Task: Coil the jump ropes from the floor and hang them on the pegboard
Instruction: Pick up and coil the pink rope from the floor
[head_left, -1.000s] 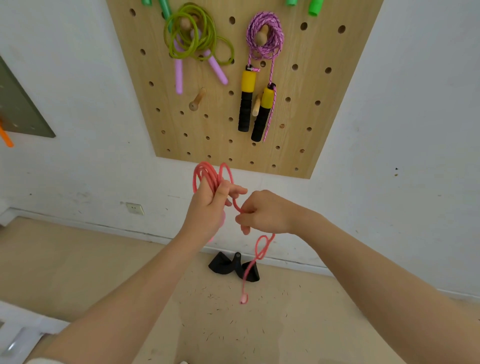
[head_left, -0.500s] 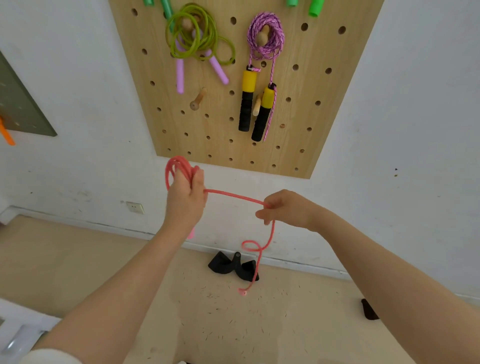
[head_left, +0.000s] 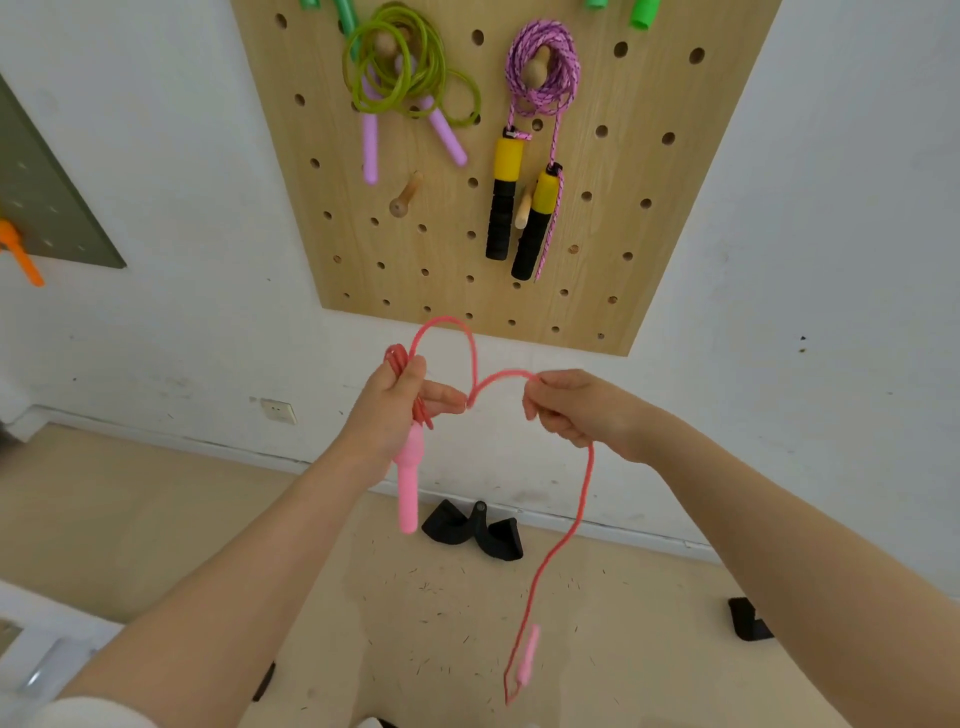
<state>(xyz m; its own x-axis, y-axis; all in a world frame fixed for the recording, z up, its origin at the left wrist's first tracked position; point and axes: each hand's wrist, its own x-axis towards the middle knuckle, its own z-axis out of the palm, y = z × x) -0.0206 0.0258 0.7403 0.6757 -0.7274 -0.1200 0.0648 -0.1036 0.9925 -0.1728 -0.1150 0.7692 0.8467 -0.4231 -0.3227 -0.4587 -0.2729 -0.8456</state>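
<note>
Two jump ropes already hang coiled in the upper middle of the frame on the pegboard (head_left: 649, 218): a green rope (head_left: 410, 73) with lilac handles and a purple rope (head_left: 543, 67) with yellow-and-black handles. The pink rope (head_left: 584, 499) is part coiled at centre frame. The left hand (head_left: 395, 410) is closed around a few loops, one pink handle (head_left: 408, 483) dangling below it, and the right hand (head_left: 576, 410) pinches the free length, which trails down to the second handle (head_left: 527, 660) at lower centre. I judge the remaining slack needs winding before hanging; a bare wooden peg (head_left: 405, 196) looks free. Below, a scuffed beige floor (head_left: 156, 519) meets a marked white wall (head_left: 831, 260), with black objects (head_left: 475, 530) by the skirting.
</note>
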